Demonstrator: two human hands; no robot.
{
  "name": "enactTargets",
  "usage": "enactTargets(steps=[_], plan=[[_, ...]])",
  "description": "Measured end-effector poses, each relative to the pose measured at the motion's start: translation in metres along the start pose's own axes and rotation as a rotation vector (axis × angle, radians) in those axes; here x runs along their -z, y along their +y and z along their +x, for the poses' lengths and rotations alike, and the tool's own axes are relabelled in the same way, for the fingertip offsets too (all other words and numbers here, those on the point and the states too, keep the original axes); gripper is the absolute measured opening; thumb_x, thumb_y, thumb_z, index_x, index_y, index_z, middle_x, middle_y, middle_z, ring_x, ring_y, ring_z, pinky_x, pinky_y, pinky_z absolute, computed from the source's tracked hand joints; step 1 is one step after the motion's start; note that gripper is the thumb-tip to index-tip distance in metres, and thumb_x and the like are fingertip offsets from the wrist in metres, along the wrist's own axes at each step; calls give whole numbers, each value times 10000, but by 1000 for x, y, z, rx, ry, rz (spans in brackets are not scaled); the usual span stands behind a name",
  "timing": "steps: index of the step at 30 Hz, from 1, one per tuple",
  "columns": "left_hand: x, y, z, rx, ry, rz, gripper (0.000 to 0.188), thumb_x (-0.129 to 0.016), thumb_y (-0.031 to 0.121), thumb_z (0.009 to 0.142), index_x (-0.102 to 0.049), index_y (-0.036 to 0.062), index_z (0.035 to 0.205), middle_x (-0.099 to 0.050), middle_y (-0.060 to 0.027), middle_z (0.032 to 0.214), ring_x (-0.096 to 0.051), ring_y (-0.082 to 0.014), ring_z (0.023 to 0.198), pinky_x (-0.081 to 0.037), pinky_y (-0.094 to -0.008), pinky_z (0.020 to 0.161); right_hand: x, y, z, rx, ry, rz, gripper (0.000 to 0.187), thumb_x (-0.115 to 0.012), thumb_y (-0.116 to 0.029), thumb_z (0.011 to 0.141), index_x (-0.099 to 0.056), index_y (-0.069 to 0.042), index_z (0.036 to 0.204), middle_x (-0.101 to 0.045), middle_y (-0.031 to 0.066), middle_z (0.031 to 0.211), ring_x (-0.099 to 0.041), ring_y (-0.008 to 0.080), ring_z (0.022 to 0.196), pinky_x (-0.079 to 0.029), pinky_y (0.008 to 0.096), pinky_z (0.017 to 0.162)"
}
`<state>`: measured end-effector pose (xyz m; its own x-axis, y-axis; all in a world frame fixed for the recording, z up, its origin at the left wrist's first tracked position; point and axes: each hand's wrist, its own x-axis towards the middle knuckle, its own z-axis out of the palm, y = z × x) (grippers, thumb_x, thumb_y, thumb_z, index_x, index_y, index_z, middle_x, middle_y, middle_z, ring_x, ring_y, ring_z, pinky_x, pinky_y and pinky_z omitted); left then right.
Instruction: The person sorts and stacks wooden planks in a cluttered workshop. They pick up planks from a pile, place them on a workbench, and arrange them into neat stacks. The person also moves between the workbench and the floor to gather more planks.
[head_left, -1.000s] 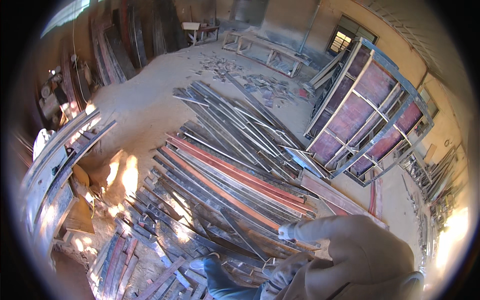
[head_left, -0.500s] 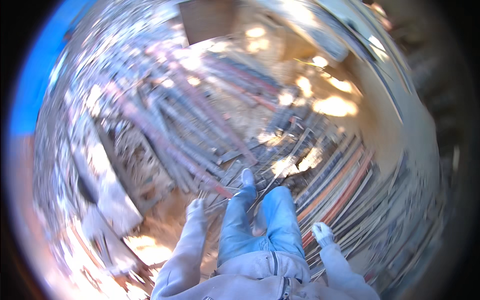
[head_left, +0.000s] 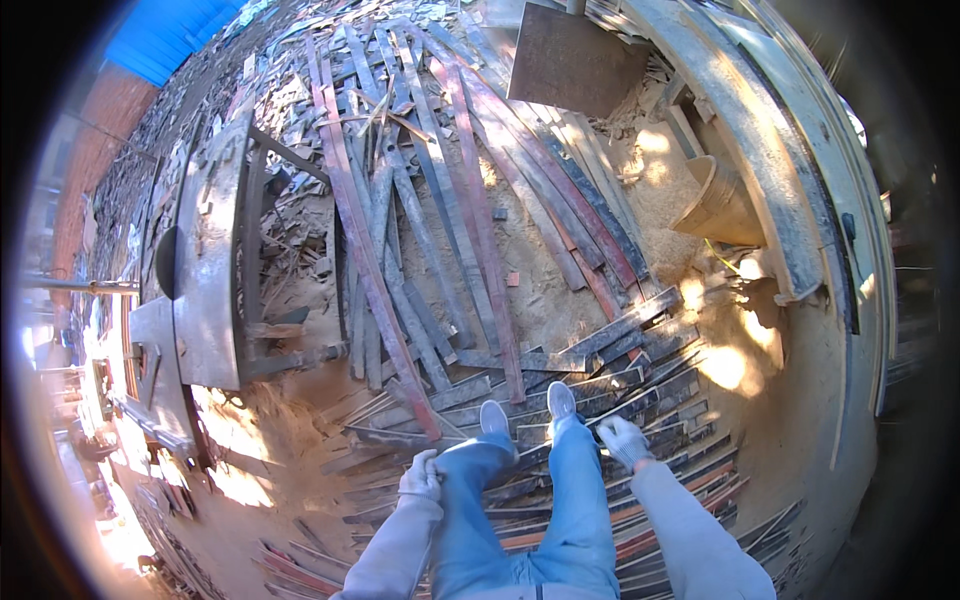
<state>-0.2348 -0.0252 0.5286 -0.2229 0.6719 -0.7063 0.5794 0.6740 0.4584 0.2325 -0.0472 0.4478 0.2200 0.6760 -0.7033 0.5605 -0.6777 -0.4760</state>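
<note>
My left hand (head_left: 421,475), in a pale work glove, hangs beside my left thigh with its fingers curled in and nothing visible in them. To the right of my right leg, my right hand (head_left: 624,442) wears a similar glove. Its fingers are loosely bent and slightly apart, and it holds nothing that I can see. Below the hands, many dark wooden strips (head_left: 680,425) lie crosswise under and around my shoes (head_left: 562,400). Long wooden planks (head_left: 478,230), some with reddish edges, stretch away ahead of my feet.
A metal-topped saw table (head_left: 212,255) with a dark blade stands at left. A brown panel (head_left: 570,60) rises at the far side. At right are a tan bucket-like container (head_left: 722,205) and a long bench (head_left: 765,150). Wood scraps (head_left: 285,85) litter the far left.
My view has swung and sharpened from blur. The planks now run more straight ahead, both feet show side by side on the strips, and my right hand has moved closer to my right leg.
</note>
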Motion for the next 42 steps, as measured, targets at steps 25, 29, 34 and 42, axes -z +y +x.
enactTargets(steps=[25, 29, 34, 42], plan=[[-66, -45, 119, -695, 34, 1, 451, -811, 131, 834, -740, -62, 1236, -770, -184, 1149, -752, -281, 1064, -616, -400, 912, -330, -57, 484, 441, 6, 150, 1188, -892, -415, 784, -238, 76, 1646, -625, 336, 1416, -638, 438, 1325, -519, 481, 1095], [-69, -37, 131, -500, -35, -217, 655, -858, 412, 855, -722, -89, 1255, -786, -202, 1137, -768, -296, 1077, -592, -403, 1006, -237, -70, 516, 381, 257, 362, 831, -900, -274, 748, -533, 67, 1411, -715, 245, 1258, -706, 335, 1172, -563, 428, 1010], [-61, -30, 151, -590, -116, -59, 546, -795, 383, 952, -717, -19, 1313, -779, -182, 1163, -765, -305, 1087, -584, -409, 1000, -77, -84, 566, 485, 760, -217, 908, -867, -436, 772, -540, 5, 1496, -624, 282, 1413, -609, 415, 1316, -507, 500, 1101], [-63, -28, 153, -555, -36, -80, 524, -819, 357, 925, -739, -20, 1280, -777, -179, 1121, -765, -291, 1032, -597, -386, 954, -222, -92, 537, 614, 392, -458, 1182, -771, -828, 755, -478, 37, 1505, -609, 288, 1348, -642, 448, 1207, -528, 527, 1007]])
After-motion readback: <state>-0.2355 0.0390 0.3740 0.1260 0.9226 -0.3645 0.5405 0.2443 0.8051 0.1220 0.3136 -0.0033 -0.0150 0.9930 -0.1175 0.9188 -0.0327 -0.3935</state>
